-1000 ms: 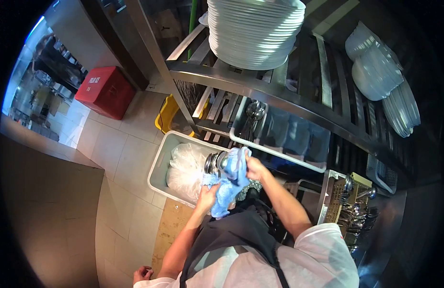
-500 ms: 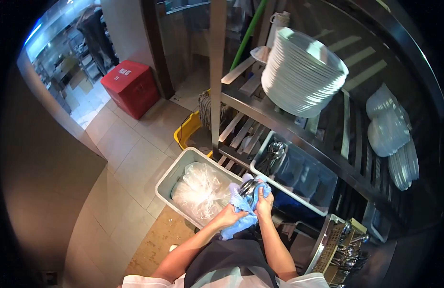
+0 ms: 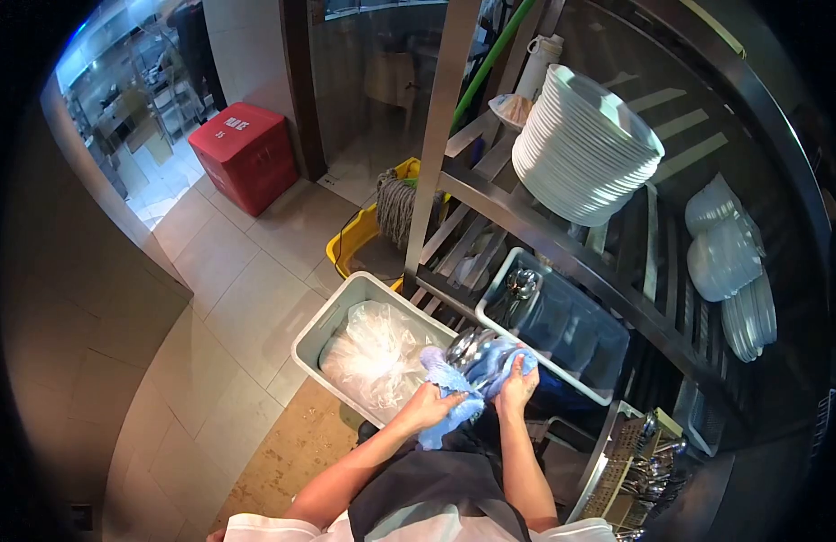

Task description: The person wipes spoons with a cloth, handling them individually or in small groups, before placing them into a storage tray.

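A bunch of shiny metal spoons (image 3: 469, 343) sticks up out of a light blue cloth (image 3: 452, 415) in front of my apron. My left hand (image 3: 425, 408) is closed on the cloth around the lower part of the spoons. On the other side, my right hand (image 3: 517, 388) grips a bunched fold of the same cloth against the spoons. The handles are mostly hidden by cloth and fingers. Just beyond lies a grey tub (image 3: 320, 336) holding a clear plastic bag (image 3: 375, 348). To the right, a shelf bin (image 3: 562, 339) contains several metal ladles or large spoons (image 3: 524, 285).
A metal rack (image 3: 526, 221) carries a tall stack of white plates (image 3: 585, 149) and wrapped clear containers (image 3: 725, 257). Baskets of cutlery (image 3: 648, 474) stand at lower right. On the floor are a yellow mop bucket (image 3: 346, 248) and a red box (image 3: 246, 158).
My right hand has shifted slightly right and down, with the cloth now bunched wider over the spoons. The spoon heads show more clearly. The view has tilted a little.
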A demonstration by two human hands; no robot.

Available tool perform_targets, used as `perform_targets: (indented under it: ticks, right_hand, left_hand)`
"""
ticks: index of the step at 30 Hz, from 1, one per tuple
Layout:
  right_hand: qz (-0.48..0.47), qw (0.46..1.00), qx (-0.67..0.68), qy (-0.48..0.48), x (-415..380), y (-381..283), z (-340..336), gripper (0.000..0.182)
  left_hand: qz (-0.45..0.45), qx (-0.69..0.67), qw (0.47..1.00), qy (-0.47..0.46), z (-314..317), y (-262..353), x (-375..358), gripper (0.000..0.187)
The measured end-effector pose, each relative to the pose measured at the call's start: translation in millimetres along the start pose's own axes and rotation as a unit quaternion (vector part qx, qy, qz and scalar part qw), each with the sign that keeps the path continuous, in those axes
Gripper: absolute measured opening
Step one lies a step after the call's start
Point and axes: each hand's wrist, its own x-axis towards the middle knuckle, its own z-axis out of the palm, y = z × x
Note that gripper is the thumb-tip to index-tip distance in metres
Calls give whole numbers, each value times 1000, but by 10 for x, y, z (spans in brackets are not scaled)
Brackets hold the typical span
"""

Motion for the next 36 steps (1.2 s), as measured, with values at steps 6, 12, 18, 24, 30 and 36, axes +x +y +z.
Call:
perform_targets:
  ticks: [6, 12, 18, 24, 30, 36]
  right_hand:
    - [96, 980, 27, -171, -21, -422, -191, 36]
    - [89, 792, -312, -518, -142, -823, -177, 28]
    - [-24, 852, -350, -388, -139, -680, -250, 12]
    - [-30, 998, -20, 48, 22, -299, 158, 23]
    - [125, 978, 164, 19, -136, -117, 267, 24]
    - [142, 981, 120, -53, -137, -178, 169, 27]
  left_hand:
    - [68, -44, 993, 82, -141, -3, -29, 13]
    - [-17, 102, 994, -41, -572, 386, -95, 17]
    - [79, 92, 992, -31, -466, 97, -130, 19]
    - [88, -114, 980, 135, 99, 117, -156, 9]
    - [57, -139, 973, 175, 107, 82, -172, 9]
    - [41, -103, 980, 165, 90, -38, -162, 11]
